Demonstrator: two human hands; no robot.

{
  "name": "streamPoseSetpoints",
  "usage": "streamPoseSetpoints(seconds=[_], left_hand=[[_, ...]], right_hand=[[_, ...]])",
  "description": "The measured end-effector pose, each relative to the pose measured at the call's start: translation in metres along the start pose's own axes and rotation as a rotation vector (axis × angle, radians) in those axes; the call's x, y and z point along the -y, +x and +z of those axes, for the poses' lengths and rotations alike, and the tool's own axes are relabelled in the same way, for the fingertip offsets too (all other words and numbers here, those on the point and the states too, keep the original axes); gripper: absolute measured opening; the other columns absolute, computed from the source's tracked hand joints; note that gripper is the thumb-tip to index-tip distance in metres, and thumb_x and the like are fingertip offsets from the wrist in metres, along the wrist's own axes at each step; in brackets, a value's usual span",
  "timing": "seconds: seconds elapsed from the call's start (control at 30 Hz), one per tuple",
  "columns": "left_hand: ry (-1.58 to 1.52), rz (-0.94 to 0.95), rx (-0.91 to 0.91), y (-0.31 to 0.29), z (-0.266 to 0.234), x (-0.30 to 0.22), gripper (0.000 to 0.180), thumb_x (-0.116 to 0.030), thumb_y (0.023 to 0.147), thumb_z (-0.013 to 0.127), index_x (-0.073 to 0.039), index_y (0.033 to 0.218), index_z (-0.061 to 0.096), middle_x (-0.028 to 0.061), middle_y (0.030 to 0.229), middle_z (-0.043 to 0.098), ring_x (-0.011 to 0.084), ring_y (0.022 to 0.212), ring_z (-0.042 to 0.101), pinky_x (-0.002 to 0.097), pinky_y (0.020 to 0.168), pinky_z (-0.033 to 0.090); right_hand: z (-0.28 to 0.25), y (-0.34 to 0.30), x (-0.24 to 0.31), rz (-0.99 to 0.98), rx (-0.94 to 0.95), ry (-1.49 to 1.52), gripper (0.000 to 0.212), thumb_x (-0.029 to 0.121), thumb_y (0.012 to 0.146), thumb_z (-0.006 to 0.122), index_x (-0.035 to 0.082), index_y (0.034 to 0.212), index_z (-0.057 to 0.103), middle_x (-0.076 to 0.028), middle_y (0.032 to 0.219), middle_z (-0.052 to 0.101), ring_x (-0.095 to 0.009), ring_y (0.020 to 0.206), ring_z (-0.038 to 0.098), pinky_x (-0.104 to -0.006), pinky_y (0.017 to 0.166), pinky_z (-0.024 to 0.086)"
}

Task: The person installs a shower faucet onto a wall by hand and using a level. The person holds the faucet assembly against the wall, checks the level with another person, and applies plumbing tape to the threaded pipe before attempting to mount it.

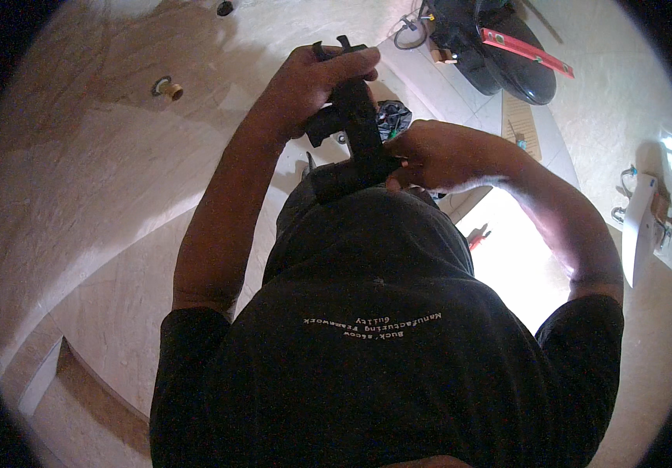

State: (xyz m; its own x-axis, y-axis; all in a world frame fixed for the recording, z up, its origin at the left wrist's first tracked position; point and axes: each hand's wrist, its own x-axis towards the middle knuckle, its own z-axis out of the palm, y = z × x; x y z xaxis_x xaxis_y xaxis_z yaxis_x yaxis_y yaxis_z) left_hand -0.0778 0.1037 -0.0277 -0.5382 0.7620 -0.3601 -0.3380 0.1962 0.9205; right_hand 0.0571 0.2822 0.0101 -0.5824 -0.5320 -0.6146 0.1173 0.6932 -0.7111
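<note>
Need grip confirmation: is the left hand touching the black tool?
Touching. Head view shows the left hand with fingers wrapped over the black tool's top end.

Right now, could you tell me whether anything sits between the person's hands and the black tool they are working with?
Nothing visible does. The left hand is wrapped around the upper end of the black tool, and the right hand presses against its lower part. Both touch it directly, above the tiled floor.

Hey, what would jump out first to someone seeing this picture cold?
Dead centre, a left hand and a right hand grip a black tool just above the dark shirt that fills the lower half. At upper right, a red level lies across a black bag on the pale tiled floor.
</note>
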Motion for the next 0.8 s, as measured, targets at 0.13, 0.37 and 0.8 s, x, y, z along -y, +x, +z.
streamPoseSetpoints(seconds=[0.13,0.37,0.8], left_hand=[[-0.072,-0.012,-0.07,-0.001,-0.008,0.007,0.046,-0.044,0.091,0.069,0.001,0.099,0.065,0.0185,0.08,0.072,0.0256,0.072,0.073,0.0364,0.068,0.059],[-0.056,-0.118,-0.106,0.0,-0.01,0.007,0.048,-0.044,0.09,0.07,0.003,0.099,0.064,0.0163,0.078,0.071,0.0268,0.072,0.073,0.0379,0.067,0.06],[-0.546,0.206,-0.529,-0.008,0.011,0.022,0.041,-0.037,0.101,0.055,0.004,0.104,0.057,0.022,0.085,0.072,0.0294,0.08,0.074,0.0361,0.072,0.059]], right_hand=[[0.005,-0.002,0.009,-0.03,-0.234,-0.184,0.026,0.022,0.091,0.068,-0.002,0.1,0.065,-0.019,0.071,0.067,-0.034,0.069,0.069,-0.0429,0.071,0.054],[0.031,0.007,-0.015,-0.163,-0.541,-0.409,0.03,0.026,0.086,0.071,0.002,0.102,0.066,-0.02,0.083,0.068,-0.042,0.079,0.068,-0.0492,0.071,0.055],[0.022,0.004,-0.054,-0.165,-0.913,1.075,0.051,0.04,0.099,0.059,0.0,0.13,0.053,-0.014,0.112,0.064,-0.021,0.099,0.066,-0.034,0.082,0.057]])
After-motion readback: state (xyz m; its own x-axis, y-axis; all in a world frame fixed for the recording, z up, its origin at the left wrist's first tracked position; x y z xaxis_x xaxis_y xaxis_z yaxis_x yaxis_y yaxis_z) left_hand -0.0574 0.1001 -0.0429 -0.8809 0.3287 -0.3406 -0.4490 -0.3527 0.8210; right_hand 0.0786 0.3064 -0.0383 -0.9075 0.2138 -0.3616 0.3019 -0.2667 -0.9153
